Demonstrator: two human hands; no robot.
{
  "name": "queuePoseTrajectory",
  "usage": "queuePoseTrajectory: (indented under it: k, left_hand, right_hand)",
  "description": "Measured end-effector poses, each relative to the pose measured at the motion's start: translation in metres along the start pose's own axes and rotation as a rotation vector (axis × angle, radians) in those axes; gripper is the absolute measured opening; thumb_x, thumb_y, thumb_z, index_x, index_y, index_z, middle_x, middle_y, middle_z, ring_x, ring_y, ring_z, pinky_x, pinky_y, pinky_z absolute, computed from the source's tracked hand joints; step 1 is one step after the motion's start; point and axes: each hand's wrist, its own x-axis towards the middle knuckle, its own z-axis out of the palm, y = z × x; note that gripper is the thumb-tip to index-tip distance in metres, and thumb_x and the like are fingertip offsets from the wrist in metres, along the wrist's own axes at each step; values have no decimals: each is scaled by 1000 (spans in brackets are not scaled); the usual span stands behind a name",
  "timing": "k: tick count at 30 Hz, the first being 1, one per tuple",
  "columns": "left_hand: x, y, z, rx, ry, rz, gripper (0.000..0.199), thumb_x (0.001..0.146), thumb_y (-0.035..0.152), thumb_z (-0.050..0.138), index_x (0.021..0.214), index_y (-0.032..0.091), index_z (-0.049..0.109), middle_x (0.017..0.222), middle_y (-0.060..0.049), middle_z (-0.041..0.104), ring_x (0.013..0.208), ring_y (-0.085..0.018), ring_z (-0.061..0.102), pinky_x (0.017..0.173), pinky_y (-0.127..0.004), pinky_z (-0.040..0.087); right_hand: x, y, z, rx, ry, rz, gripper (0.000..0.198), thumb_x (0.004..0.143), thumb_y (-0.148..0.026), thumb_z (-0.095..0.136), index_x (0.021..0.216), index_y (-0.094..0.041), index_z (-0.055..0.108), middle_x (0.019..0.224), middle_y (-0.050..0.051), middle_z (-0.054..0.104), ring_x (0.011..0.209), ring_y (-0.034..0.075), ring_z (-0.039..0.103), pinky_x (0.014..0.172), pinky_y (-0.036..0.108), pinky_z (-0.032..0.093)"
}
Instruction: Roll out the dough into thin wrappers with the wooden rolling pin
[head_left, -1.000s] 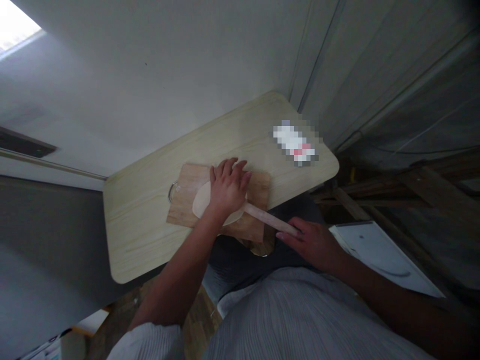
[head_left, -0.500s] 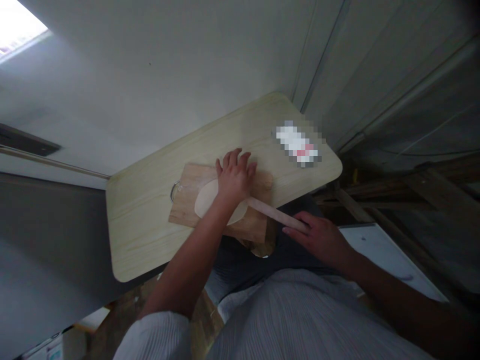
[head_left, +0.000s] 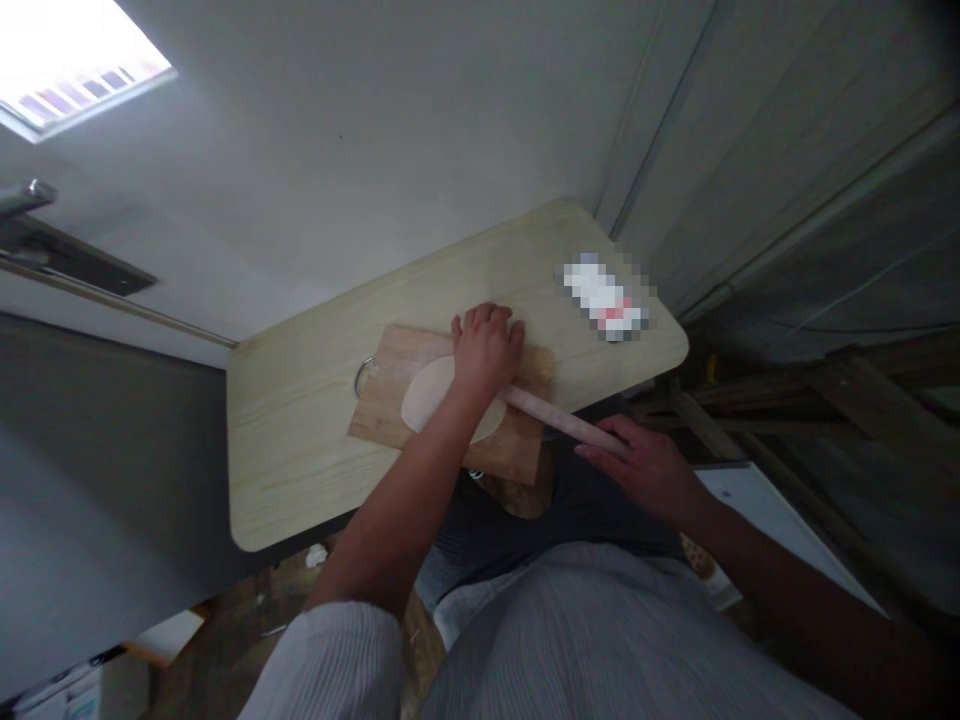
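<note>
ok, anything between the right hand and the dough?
Yes: the rolling pin, gripped by the right hand, runs over the edge of the wooden board toward the dough. The left hand hides its far end and part of the dough.

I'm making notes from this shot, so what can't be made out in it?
All in the head view:
Rolling pin: far end hidden by the left hand.
Dough: partly hidden by the same hand and its forearm.
Item on the table: pixelated, can't be identified.
Handle: cut off by the left edge.
</note>
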Motion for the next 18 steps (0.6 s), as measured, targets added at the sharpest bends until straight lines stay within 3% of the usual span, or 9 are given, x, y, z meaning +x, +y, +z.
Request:
queuePoseTrajectory:
  k: [6,13,15,18]
  left_hand:
    - [-2,-13,-7,-9,-135,25,20,88,37,61,86,24,76,96,-9,74,100,-30,63,97,-52,46]
    - [8,-13,-19,-231,-446,55,22,86,38,61,88,24,79,89,-6,77,84,-24,70,82,-39,55]
    - [7,-18,-23,-336,-409,68,24,88,37,58,95,24,78,94,-5,78,87,-23,71,82,-36,56]
    - [0,-35,-30,-381,-190,21,27,93,35,54,104,23,75,105,-7,77,96,-22,71,89,-36,55]
  right_hand:
    - [-11,-2,10,-20,-53,-11,33,92,-55,56,98,-24,64,80,3,72,72,21,68,64,30,45]
    - [-23,5,8,45,-60,21,32,91,-54,56,96,-24,64,76,1,70,70,21,67,64,30,45]
    - [-25,6,7,63,-56,17,32,91,-55,57,97,-24,65,76,1,70,69,21,66,64,31,46]
    - [-26,5,5,78,-46,10,32,90,-54,56,95,-24,65,76,2,70,70,21,66,65,31,46]
